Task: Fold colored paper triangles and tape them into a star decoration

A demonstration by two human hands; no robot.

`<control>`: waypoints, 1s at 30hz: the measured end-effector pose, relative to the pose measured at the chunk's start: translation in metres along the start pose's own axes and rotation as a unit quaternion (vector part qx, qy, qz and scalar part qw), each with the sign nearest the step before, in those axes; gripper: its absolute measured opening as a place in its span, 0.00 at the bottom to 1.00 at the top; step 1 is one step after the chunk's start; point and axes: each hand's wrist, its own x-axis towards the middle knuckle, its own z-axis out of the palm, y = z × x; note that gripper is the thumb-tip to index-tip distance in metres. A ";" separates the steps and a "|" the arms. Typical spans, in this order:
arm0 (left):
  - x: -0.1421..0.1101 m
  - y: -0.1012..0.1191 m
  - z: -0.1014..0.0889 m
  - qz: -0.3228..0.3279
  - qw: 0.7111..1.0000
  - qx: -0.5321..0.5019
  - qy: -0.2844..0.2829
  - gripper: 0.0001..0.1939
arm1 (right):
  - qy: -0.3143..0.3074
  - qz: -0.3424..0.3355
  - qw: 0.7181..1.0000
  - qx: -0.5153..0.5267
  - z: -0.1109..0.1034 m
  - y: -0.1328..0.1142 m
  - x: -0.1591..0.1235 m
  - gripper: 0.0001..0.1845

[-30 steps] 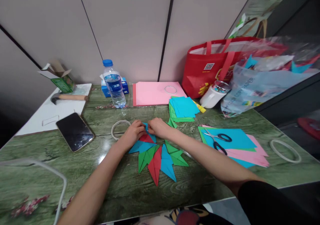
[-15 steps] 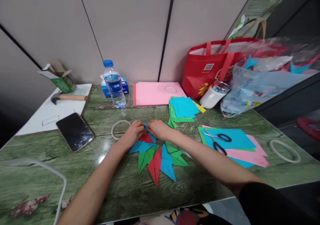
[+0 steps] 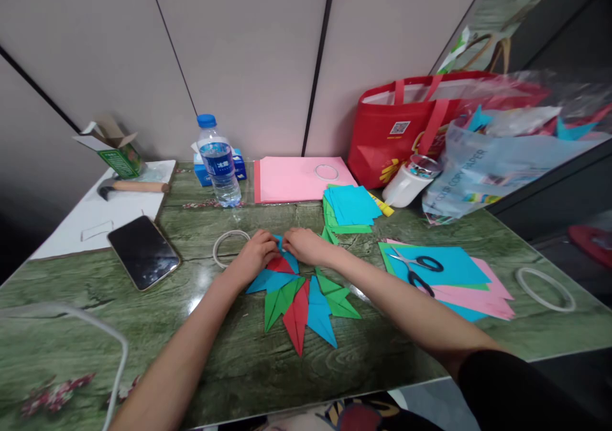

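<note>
- the left hand (image 3: 255,252) and the right hand (image 3: 303,245) meet at the far end of a fan of folded paper points (image 3: 301,294), fingertips closed in a pinch on a small blue folded piece (image 3: 279,242) between them.
- the fan lies flat on the green wood-grain worktop (image 3: 229,354), in blue, red and green, its tips pointing toward the person.
- a white ring (image 3: 228,245) lies just left of the left hand; a dark phone (image 3: 143,251) sits further left.
- a stack of blue and green squares (image 3: 351,209) lies just beyond the right hand, with pink sheets (image 3: 299,179) and a water bottle (image 3: 218,162) behind.
- scissors (image 3: 417,270) rest on blue and pink sheets (image 3: 459,281) to the right, well apart from the hands.
</note>
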 end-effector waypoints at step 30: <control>0.001 0.004 -0.002 -0.004 1.000 0.012 -0.008 0.07 | 0.001 -0.047 0.995 -0.093 0.011 -0.012 0.002 0.14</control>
